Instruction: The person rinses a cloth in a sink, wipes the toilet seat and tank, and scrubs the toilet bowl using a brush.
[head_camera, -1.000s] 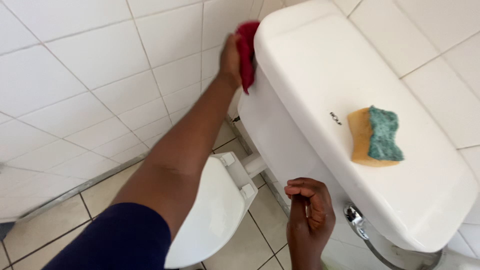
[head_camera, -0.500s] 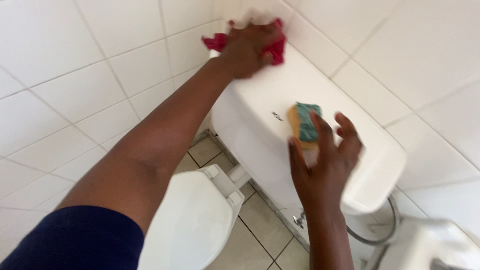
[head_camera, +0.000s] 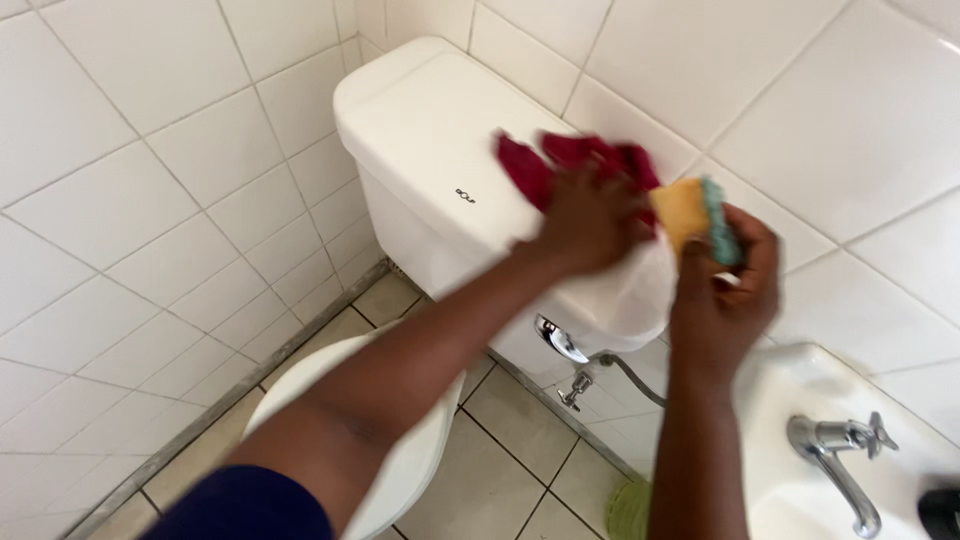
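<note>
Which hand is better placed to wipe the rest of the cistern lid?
Left. The left hand presses the red cloth flat on the cistern lid; the right hand holds the sponge lifted off it.

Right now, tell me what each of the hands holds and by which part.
The left hand presses a bunched red cloth onto the cistern lid. The right hand grips a yellow-green sponge by its lower end.
</note>
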